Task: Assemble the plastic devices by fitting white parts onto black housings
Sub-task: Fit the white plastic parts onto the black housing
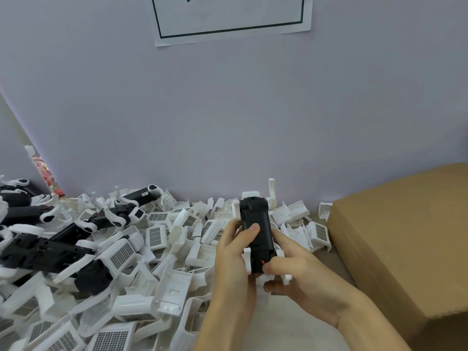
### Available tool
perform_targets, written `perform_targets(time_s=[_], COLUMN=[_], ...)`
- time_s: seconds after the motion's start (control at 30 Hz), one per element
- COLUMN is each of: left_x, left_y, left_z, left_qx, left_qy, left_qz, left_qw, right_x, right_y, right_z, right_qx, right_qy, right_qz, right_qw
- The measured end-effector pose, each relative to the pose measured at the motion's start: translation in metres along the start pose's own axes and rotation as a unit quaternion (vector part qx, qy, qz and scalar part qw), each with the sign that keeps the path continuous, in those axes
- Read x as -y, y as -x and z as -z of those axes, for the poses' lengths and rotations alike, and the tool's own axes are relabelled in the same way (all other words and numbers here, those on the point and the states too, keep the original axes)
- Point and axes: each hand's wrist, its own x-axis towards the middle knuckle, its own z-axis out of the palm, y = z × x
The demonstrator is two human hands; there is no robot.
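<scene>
I hold a black housing [255,231] upright-ish in front of me, with white parts showing at its top end and along its sides. My left hand [234,254] grips it from the left, thumb pressed on its black face. My right hand [293,272] grips its lower end, thumb beside a small red button. A heap of loose white parts [162,252], many with grey grids, covers the table to the left.
Assembled black-and-white devices [50,247] lie piled at the far left. A brown cardboard box [405,239] stands at the right. A grey wall with a white, green-bordered sheet [230,19] rises behind. Bare table [283,325] shows under my forearms.
</scene>
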Motion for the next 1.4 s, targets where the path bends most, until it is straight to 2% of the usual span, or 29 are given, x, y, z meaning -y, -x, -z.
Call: perform_targets(time_s=[0.27,0.93,1.4], left_x=[0.0004,0.0014,0.0035], left_y=[-0.0013,0.0,-0.0027], left_z=[0.0009,-0.0005,0.0004], left_qx=[-0.002,0.0,-0.007], left_qy=[0.009,-0.015,-0.001], left_qz=[0.003,-0.007,-0.007], left_qw=[1.0,1.0,1.0], right_x=[-0.0004,-0.0031,-0.0034], right_y=[-0.0011,0.0004,-0.0029], right_z=[-0.0032,0.0,-0.0014], right_qx=[-0.047,-0.001,-0.019], right_qy=[0.007,-0.008,-0.018], right_qz=[-0.023,0.01,-0.009], right_qw=[0.999,1.0,1.0])
